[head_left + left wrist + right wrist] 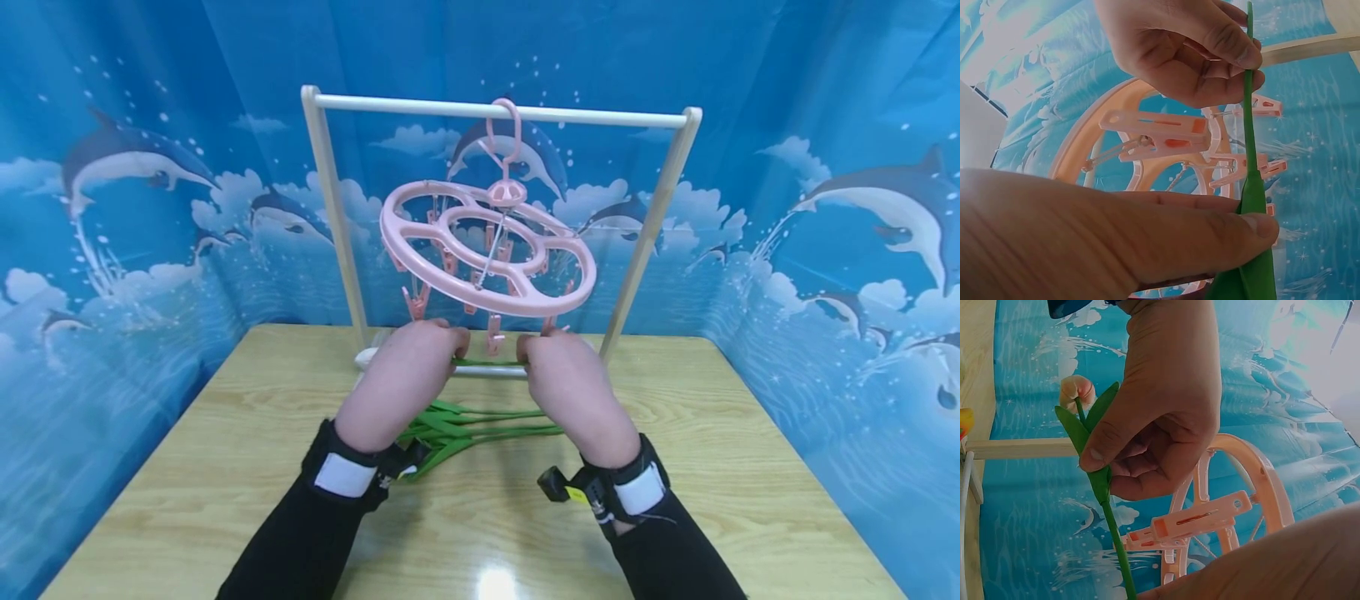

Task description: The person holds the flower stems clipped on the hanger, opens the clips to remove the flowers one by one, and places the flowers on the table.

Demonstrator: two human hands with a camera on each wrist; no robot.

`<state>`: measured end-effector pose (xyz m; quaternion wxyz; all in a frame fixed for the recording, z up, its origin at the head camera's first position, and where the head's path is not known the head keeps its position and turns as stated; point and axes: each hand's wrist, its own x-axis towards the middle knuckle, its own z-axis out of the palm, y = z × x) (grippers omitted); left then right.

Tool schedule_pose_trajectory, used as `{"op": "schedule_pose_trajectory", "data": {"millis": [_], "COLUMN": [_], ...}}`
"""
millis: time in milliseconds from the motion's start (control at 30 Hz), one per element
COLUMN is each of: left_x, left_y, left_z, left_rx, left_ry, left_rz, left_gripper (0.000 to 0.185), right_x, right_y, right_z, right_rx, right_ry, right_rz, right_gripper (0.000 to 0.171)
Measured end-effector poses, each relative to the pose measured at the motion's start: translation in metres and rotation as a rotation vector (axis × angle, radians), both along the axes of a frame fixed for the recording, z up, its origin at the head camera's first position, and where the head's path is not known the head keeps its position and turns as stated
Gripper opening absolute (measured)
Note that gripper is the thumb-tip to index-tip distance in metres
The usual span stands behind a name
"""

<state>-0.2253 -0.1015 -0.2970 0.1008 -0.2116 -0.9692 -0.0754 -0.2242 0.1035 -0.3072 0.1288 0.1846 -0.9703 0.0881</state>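
Both hands hold one artificial flower by its green stem [491,363], level in the air just under a pink round clip hanger [487,258]. My left hand [450,346] grips the leafy end, thumb pressed on a leaf [1254,262]; the pink bud [1075,390] sticks out past that hand [1166,412]. My right hand [536,350] pinches the thin part of the stem [1249,125] between thumb and fingers [1229,44]. A pink clip [1154,131] of the hanger hangs close beside the stem. The hanger's hook sits on a wooden rail [585,115].
More green stems [480,425] lie on the wooden table [712,467] beneath my hands. The rack's two slanted posts [333,208] stand at the table's back. A blue dolphin curtain [825,167] encloses the table on three sides.
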Motion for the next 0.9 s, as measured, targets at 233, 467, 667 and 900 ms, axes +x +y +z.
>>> {"op": "schedule_pose_trajectory", "data": {"millis": [233,467,667,900], "left_x": [0.002,0.001,-0.004,-0.008], "left_y": [0.000,0.001,0.000,-0.002], "left_z": [0.000,-0.004,-0.008,-0.013], "left_rx": [-0.015,-0.034,-0.040,-0.017], "left_ry": [-0.010,-0.026,-0.013,-0.066], "left_rz": [0.011,0.022,0.006,-0.029], "left_gripper": [0.018,0.020,0.018,0.016], "right_x": [-0.002,-0.004,-0.006,-0.008], "right_y": [0.000,0.001,0.000,0.000], "right_z": [-0.004,-0.006,-0.007,-0.012], "right_rx": [-0.002,0.010,0.010,0.021], "right_ry": [0.010,-0.002,-0.017,-0.021], "right_rz": [0.011,0.012,0.020,0.033], "right_gripper": [0.030,0.031,0.032,0.031]}}
